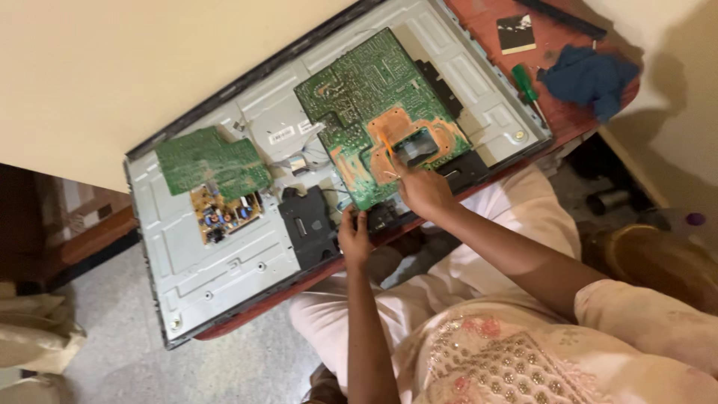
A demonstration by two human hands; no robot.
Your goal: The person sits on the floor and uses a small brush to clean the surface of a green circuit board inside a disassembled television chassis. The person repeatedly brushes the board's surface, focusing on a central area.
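A large green circuit board (364, 82) with an orange-brown patch lies solder side up on the grey metal back of a flat screen panel (224, 262). My right hand (423, 191) is shut on a thin orange-handled tool (387, 148), whose tip rests on the board's orange patch next to a dark rectangular cut-out. My left hand (354, 238) grips the panel's near edge beside a black plastic block (308, 224). A smaller green board (212, 161) lies to the left, partly over a tan board with components (226, 213).
The panel rests on a reddish table (568, 120) against a cream wall. At the far right of the table lie a green-handled screwdriver (526, 84), a blue cloth (591, 78) and a small dark card (516, 34). My lap in pale clothing is below.
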